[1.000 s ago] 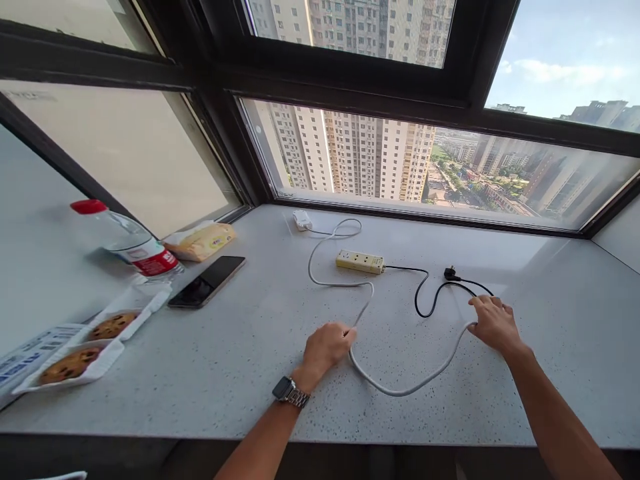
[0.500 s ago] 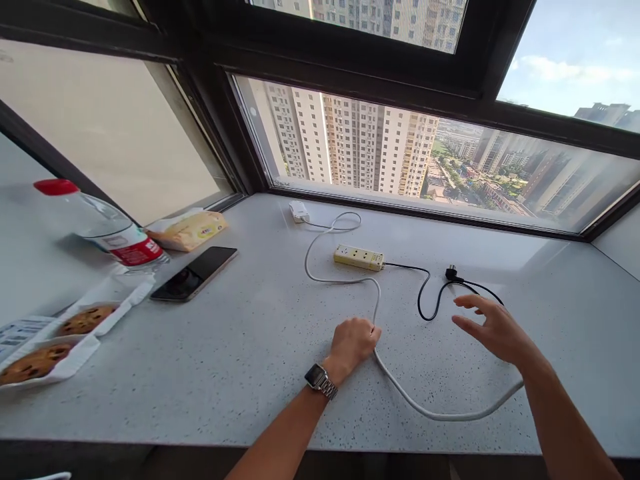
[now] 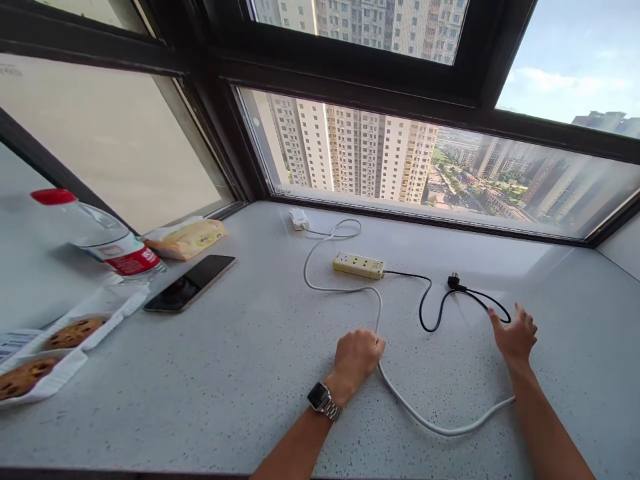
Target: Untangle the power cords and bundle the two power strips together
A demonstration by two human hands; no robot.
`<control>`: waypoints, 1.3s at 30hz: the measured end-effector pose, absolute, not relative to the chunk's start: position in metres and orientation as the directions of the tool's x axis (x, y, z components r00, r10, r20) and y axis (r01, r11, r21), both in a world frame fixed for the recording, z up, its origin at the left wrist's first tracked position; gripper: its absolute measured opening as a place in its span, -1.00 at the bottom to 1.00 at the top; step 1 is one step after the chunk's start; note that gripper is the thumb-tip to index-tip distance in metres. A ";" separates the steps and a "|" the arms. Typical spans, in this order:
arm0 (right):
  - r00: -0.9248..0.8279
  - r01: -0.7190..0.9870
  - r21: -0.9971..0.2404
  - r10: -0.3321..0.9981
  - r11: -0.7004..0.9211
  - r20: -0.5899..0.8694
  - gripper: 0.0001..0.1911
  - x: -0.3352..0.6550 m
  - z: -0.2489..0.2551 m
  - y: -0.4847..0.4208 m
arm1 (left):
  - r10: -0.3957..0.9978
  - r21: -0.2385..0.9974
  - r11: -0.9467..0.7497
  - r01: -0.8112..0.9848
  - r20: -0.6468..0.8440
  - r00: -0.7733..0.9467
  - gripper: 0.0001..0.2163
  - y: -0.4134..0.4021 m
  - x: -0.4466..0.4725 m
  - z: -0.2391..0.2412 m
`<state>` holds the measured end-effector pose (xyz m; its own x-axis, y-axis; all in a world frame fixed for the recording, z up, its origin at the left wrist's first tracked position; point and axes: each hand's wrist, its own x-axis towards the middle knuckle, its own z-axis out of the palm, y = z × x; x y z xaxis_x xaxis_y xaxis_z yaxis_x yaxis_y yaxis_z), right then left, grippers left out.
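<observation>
My left hand, with a watch on its wrist, is closed around a white cable. From there the cable curves back to a white plug or adapter, while its other end passes out of sight by my right forearm. My right hand has thumb and fingers apart at the looped end of a black cord; whether it touches the cord I cannot tell. That cord links a yellowish power strip with a black plug.
On the left lie a phone, a tissue pack, a bottle with a red cap and cookies in a white tray. Dark-framed windows border the speckled white counter at the back.
My right hand has moved right and slightly down, from beside the black plug to the loop of the black cord. My left hand keeps its hold on the white cable. The view has tilted slightly.
</observation>
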<state>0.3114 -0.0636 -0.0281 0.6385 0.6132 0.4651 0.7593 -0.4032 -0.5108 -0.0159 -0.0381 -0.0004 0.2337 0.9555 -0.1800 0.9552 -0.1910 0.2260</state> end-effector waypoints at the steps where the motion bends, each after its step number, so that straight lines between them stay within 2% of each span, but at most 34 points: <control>1: 0.655 0.730 -0.542 0.655 -0.417 0.378 -0.32 0.318 -0.027 -0.061 | 0.956 0.223 -0.190 0.956 -0.178 0.232 -0.59 -0.039 -0.014 -0.001; 3: 0.657 0.644 -0.661 0.721 -0.385 0.220 -0.46 0.325 -0.017 -0.055 | 0.956 0.228 -0.201 0.953 -0.168 0.241 -0.59 -0.040 -0.011 -0.003; 5: 0.629 0.474 -0.841 0.769 -0.260 0.117 -0.55 0.323 0.004 -0.046 | 0.950 0.250 -0.228 0.941 -0.154 0.272 -0.62 -0.042 -0.007 -0.004; 7: 0.573 0.275 -0.958 0.814 -0.083 0.094 -0.58 0.311 0.032 -0.037 | 0.933 0.311 -0.252 0.916 -0.172 0.315 -0.65 -0.042 -0.004 -0.002; 8: 0.543 0.218 -0.976 0.832 -0.008 0.114 -0.59 0.302 0.047 -0.034 | 0.923 0.371 -0.258 0.892 -0.179 0.342 -0.64 -0.042 -0.002 0.001; 9: 0.506 0.209 -0.977 0.849 0.051 0.152 -0.58 0.291 0.062 -0.032 | 0.913 0.455 -0.258 0.852 -0.172 0.369 -0.61 -0.042 0.000 0.006; 11: 0.401 0.306 -0.937 0.869 0.171 0.290 -0.54 0.262 0.086 -0.035 | 0.910 0.688 -0.231 0.688 -0.097 0.403 -0.53 -0.042 0.006 0.019; 13: 0.247 0.497 -0.828 0.872 0.259 0.422 -0.54 0.225 0.097 -0.046 | 0.917 0.913 -0.151 0.380 -0.014 0.399 -0.49 -0.040 0.013 0.038; 15: 0.075 0.665 -0.680 0.877 0.310 0.474 -0.56 0.187 0.097 -0.062 | 0.904 1.000 0.014 0.009 -0.017 0.428 -0.51 -0.037 0.020 0.058; 16: -0.017 0.730 -0.595 0.878 0.338 0.477 -0.56 0.169 0.093 -0.070 | 0.889 0.981 0.120 -0.155 -0.037 0.456 -0.53 -0.034 0.022 0.068; 18: -0.145 0.803 -0.485 0.902 0.348 0.407 -0.61 0.141 0.081 -0.084 | 0.874 0.859 0.314 -0.404 -0.096 0.477 -0.60 -0.026 0.020 0.086; 20: -0.222 0.814 -0.469 0.930 0.342 0.293 -0.69 0.128 0.069 -0.091 | 0.888 0.706 0.417 -0.572 -0.182 0.423 -0.66 -0.015 0.008 0.101; 22: -0.262 0.794 -0.518 0.948 0.318 0.181 -0.73 0.132 0.057 -0.092 | 0.910 0.600 0.411 -0.686 -0.229 0.345 -0.65 -0.003 -0.012 0.115; 25: -0.275 0.722 -0.656 0.961 0.220 0.020 -0.64 0.160 0.045 -0.085 | 0.966 0.560 0.259 -0.787 -0.136 0.221 -0.61 0.011 -0.047 0.136; 26: -0.275 0.692 -0.697 0.961 0.188 -0.013 -0.61 0.171 0.043 -0.082 | 0.979 0.563 0.201 -0.802 -0.093 0.180 -0.61 0.015 -0.056 0.143; 28: -0.250 0.686 -0.705 0.968 0.183 0.008 -0.59 0.193 0.043 -0.074 | 0.992 0.583 0.121 -0.803 -0.038 0.122 -0.61 0.019 -0.070 0.159; 31: -0.201 0.777 -0.586 0.973 0.227 0.112 -0.56 0.219 0.048 -0.061 | 0.996 0.614 0.035 -0.789 0.040 0.076 -0.59 0.019 -0.084 0.186; 33: -0.183 0.802 -0.561 0.978 0.205 0.097 -0.53 0.236 0.050 -0.054 | 0.993 0.624 -0.076 -0.778 0.118 -0.002 -0.59 0.016 -0.095 0.206; 36: -0.198 0.702 -0.698 0.980 0.145 0.005 -0.51 0.262 0.052 -0.050 | 0.954 0.673 -0.298 -0.677 0.240 -0.181 -0.64 0.012 -0.114 0.225; 39: -0.294 0.482 -0.874 0.951 0.061 -0.095 -0.52 0.271 0.062 -0.050 | 0.897 0.737 -0.442 -0.512 0.352 -0.267 -0.66 0.012 -0.119 0.214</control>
<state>0.2712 -0.0495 0.0622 -0.2940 0.9510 -0.0954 0.4824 0.0615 -0.8738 -0.1193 0.0117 0.2140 -0.2675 0.8969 0.3522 -0.5116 -0.4419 0.7369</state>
